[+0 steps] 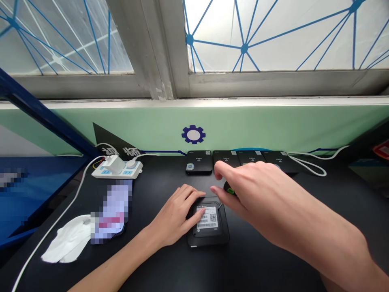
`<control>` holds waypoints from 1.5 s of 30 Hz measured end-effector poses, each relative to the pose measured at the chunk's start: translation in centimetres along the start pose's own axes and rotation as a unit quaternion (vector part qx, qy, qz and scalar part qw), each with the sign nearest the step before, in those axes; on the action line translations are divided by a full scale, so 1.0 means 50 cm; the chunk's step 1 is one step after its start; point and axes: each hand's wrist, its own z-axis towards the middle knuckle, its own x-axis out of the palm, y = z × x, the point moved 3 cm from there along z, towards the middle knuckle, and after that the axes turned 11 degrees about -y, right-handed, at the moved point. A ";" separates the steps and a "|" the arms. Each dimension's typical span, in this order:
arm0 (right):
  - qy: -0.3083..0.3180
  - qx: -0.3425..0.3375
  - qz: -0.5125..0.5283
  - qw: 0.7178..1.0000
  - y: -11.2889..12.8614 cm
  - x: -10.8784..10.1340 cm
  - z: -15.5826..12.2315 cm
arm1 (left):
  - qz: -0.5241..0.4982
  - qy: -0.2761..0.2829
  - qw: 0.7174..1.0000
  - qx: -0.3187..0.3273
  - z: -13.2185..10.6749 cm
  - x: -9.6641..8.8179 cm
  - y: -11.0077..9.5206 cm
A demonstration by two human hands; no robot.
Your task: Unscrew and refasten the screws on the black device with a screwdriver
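A flat, square black electronic device (224, 235) lies on the dark table with a white barcode label (207, 219) facing up. My left hand (179, 211) grips its upper left side, the thumb over the label and the fingers along the far edge. Over the upper right corner, my right hand (252, 184) is closed round a screwdriver (230, 189) with a black and green handle. Its thin metal shaft slants down to that corner. Most of the handle is hidden in the hand, and I cannot see the tip clearly.
Several black boxes (199, 163) stand in a row along the green wall panel. A white power strip (117, 169) with plugged-in chargers sits at the back left. In front of it lie a blurred phone (112, 213) and white tissue (71, 239). White cables (316, 167) run along both sides.
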 end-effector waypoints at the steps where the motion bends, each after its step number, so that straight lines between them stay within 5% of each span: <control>1: 0.003 0.003 0.002 1.000 0.000 0.000 0.000 | -0.002 0.001 1.000 -0.001 -0.001 0.000 0.000; 45: -0.023 -0.001 0.000 1.000 -0.005 0.002 -0.012 | -0.004 0.007 1.000 0.004 0.000 0.001 0.003</control>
